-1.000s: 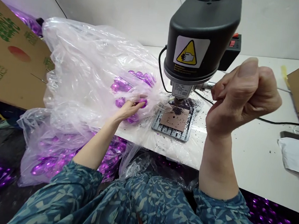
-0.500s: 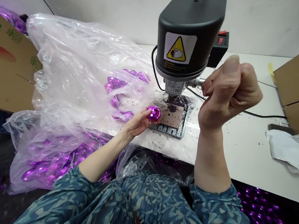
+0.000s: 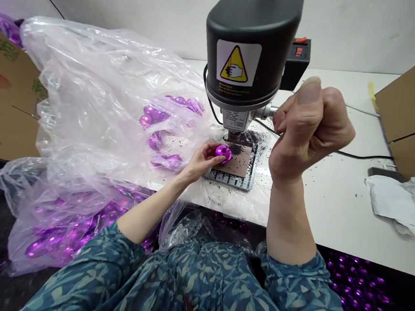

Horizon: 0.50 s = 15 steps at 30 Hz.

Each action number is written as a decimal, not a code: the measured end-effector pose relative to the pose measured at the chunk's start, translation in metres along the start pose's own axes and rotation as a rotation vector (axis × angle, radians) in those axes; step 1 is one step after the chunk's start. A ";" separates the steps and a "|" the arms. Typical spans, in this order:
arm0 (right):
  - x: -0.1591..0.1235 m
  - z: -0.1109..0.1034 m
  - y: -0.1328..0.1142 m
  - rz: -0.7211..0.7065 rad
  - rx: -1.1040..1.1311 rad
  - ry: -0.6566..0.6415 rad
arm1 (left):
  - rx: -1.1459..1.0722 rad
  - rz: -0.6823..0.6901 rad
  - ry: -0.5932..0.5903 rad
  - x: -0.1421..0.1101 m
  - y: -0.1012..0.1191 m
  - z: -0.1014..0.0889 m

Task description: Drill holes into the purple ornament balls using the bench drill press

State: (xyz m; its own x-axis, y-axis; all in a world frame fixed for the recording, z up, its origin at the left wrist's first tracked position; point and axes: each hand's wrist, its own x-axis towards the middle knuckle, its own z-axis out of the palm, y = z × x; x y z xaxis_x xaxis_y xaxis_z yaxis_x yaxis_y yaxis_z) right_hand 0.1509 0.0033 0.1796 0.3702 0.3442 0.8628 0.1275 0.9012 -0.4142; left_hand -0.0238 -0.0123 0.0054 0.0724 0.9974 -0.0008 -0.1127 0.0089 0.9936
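Note:
My left hand [image 3: 200,160] pinches a shiny purple faceted ball [image 3: 223,153] and holds it on the brown pad of the metal base plate [image 3: 242,180], just under the spindle of the black bench drill press [image 3: 250,48]. My right hand [image 3: 308,127] is raised in a fist around the press's metal feed lever [image 3: 269,112] at the machine's right side. A big clear plastic bag [image 3: 100,104] holding several more purple balls [image 3: 152,116] lies on the white table [image 3: 350,205], to the left of my left hand.
Dark drilling crumbs are scattered round the base plate. Cardboard boxes stand at the left [image 3: 6,106] and right [image 3: 411,123] edges. A crumpled white cloth [image 3: 394,201] lies at the right. A black cable [image 3: 361,155] runs across the table. More purple balls [image 3: 355,282] lie below the table.
My left hand drew a purple ball out of the bag and carried it right onto the plate under the spindle. My right fist stayed on the lever.

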 end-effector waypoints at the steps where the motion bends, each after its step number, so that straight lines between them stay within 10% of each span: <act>1: 0.000 0.000 -0.001 0.005 -0.008 0.002 | 0.031 0.014 0.002 0.003 -0.001 0.001; 15: -0.004 -0.001 -0.004 -0.001 -0.109 -0.029 | 0.434 0.204 0.081 0.007 0.002 0.029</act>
State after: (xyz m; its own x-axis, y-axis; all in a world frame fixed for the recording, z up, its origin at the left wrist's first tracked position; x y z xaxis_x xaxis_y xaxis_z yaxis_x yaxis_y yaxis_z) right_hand 0.1501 -0.0022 0.1773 0.3433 0.3526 0.8706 0.2277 0.8680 -0.4413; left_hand 0.0055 -0.0076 0.0108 0.0126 0.9781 0.2076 0.3085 -0.2013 0.9297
